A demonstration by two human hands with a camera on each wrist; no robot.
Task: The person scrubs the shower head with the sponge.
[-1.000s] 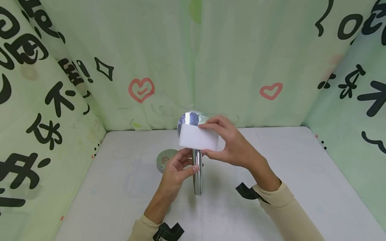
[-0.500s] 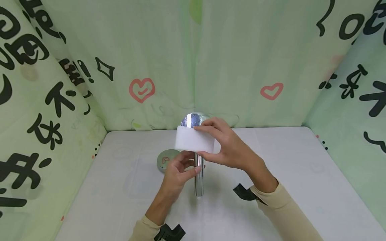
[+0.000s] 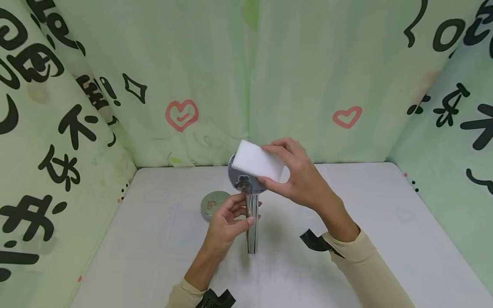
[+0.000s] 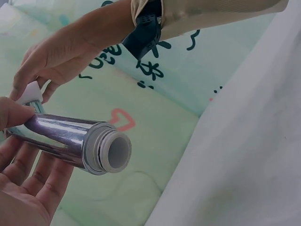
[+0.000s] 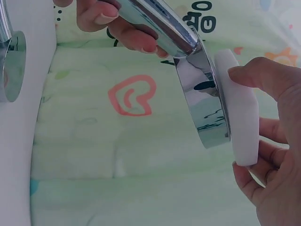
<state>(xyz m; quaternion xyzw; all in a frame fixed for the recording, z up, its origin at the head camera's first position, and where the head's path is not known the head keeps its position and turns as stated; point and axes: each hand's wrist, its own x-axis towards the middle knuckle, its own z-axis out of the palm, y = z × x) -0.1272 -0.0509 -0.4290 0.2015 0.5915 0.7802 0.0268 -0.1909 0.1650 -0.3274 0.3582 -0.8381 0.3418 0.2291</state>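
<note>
My left hand (image 3: 226, 224) grips the handle of a chrome hand shower head (image 3: 252, 229), held up above the table with its round head at the top. A white block-shaped sponge (image 3: 257, 160) is pinched between the thumb and fingers of my right hand (image 3: 298, 177). In the right wrist view the sponge (image 5: 241, 110) lies flat against the face of the shower head (image 5: 203, 101), hiding that face. The left wrist view shows the open hollow end of the shower head's handle (image 4: 61, 136), with a pale inner ring.
A round, mirror-like chrome disc (image 3: 214, 202) lies on the white table (image 3: 161, 256), left of the shower head; in the right wrist view a chrome rod (image 5: 4, 21) joins it. Green printed cloth (image 3: 215, 77) walls in the table's back and sides.
The sponge has tilted and moved up and right with my right hand. The shower head has turned, so more of its shiny back shows. My left hand keeps its grip.
</note>
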